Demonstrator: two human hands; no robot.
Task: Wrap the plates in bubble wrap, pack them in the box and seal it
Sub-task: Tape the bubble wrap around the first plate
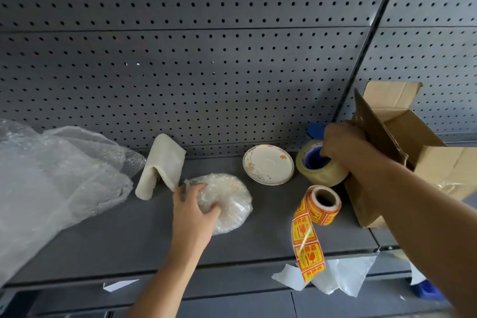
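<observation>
bubble-wrapped plate (227, 199) bulges cloudy under left hand (191, 210).

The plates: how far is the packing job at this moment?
Done: one wrapped plate lies on the shelf. In hand: the left hand grips that bundle, and the right hand grips the tape roll, probably to tape the wrap shut. Left: the bare plate is not wrapped, the box stands open with no plate visible inside, and sealing has not begun.
</observation>
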